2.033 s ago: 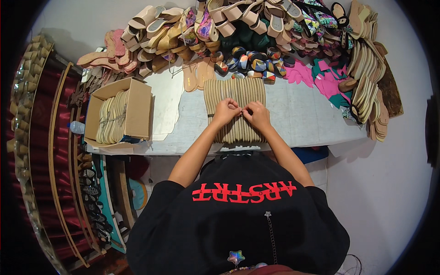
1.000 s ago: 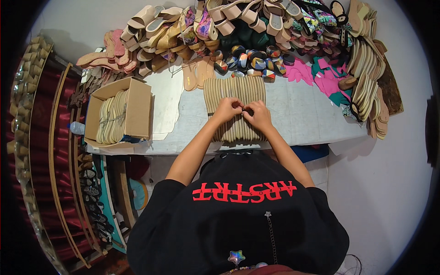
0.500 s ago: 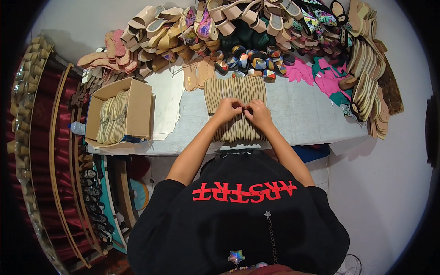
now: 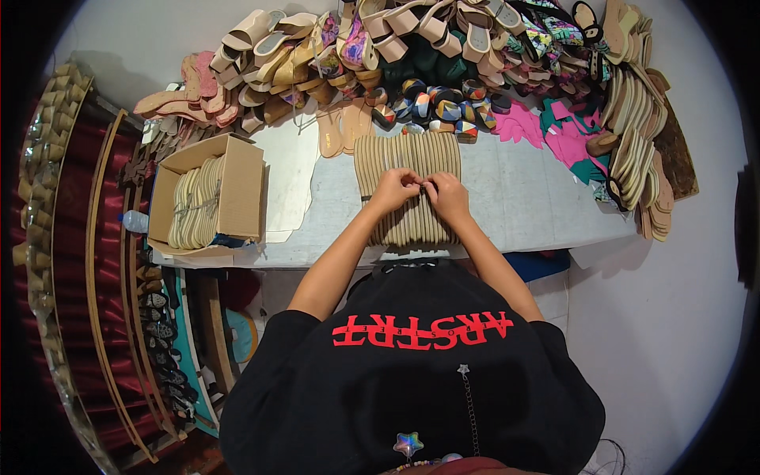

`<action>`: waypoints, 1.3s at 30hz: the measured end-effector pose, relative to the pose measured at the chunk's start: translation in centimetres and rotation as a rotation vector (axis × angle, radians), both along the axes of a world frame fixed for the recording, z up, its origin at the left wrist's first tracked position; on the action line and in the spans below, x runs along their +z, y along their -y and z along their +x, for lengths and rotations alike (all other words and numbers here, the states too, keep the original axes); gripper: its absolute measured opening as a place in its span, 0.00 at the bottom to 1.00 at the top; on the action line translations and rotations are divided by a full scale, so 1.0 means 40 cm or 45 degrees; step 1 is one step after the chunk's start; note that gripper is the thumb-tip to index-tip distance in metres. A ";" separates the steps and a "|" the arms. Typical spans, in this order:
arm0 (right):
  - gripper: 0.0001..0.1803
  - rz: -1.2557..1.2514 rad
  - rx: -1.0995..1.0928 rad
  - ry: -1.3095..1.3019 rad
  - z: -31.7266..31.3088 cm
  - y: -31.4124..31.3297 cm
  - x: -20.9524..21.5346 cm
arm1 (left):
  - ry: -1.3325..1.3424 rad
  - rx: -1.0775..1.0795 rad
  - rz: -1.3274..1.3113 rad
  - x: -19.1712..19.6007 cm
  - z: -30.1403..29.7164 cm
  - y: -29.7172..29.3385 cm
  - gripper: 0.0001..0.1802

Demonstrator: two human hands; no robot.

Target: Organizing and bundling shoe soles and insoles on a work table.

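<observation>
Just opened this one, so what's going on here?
A person has both hands over a row of soles standing side by side on the table. The left hand and right hand nearly meet at the middle, fingertips drawn in; what they pinch is too small to tell. A dark band shows at the row's left side. To the left, an open box holds more soles, and shoes are piled along the back.

Your black T-shirt [image 4: 317, 404]: large red lettering [image 4: 419, 332], smaller black letters across | tan insole [image 4: 330, 127]: tiny print, illegible
</observation>
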State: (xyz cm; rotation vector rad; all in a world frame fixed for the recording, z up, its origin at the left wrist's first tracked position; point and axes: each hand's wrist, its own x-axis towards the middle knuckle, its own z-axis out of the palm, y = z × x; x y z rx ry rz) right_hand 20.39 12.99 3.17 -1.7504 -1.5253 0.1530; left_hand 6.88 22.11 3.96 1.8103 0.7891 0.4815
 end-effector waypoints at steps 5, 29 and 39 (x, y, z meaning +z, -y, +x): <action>0.06 -0.077 -0.001 -0.054 0.007 -0.004 0.004 | 0.027 0.005 -0.051 -0.007 -0.005 0.003 0.08; 0.06 -0.270 0.305 -0.133 0.066 -0.028 0.017 | 0.155 0.032 -0.036 -0.029 -0.002 0.006 0.07; 0.04 -0.070 0.260 0.029 0.049 -0.021 0.013 | 0.133 0.048 -0.031 -0.028 -0.004 0.014 0.06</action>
